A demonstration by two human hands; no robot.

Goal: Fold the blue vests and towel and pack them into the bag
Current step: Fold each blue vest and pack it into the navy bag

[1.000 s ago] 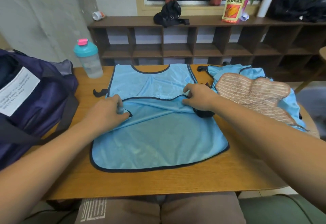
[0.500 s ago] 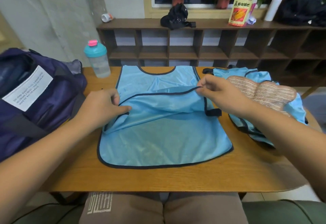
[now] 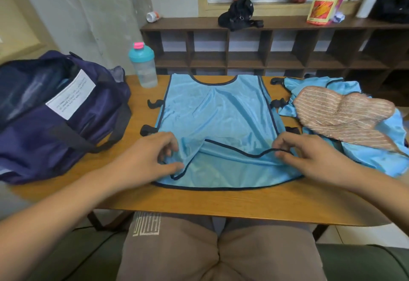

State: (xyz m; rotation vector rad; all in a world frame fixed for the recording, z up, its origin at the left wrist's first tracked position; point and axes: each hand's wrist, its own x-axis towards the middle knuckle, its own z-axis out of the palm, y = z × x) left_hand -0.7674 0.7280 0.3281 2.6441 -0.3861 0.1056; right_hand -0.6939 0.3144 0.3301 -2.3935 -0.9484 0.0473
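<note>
The person sits close in, knees in brown trousers (image 3: 221, 247) tucked under the near edge of the wooden table (image 3: 221, 203). Just past that edge both hands work the bottom of a blue vest (image 3: 217, 112) spread flat in the middle of the table.

The left hand (image 3: 152, 159) has its fingers curled in on the lower left corner of the top layer, thumb against cloth. From here I think it pinches the fabric, though the fingertips partly hide the contact. The right hand (image 3: 309, 159) pinches the dark-trimmed hem (image 3: 239, 151) at the right side between thumb and forefinger. That hem sags between the two hands, short of the bottom layer's edge.

To my eye this is the first vest being squared up before its fold. The next move calls for drawing the top hem level with the lower one, smoothing it, then folding.

To the right, a brown striped towel (image 3: 343, 116) lies in a heap on a second vest (image 3: 376, 161), both unfolded. On the left the dark purple bag (image 3: 55, 108) sits open, touching nothing blue. Beyond the vest's neckline stands a teal-lidded bottle (image 3: 142, 65), and behind the table a dark shelf unit (image 3: 243, 43) runs along the wall.
</note>
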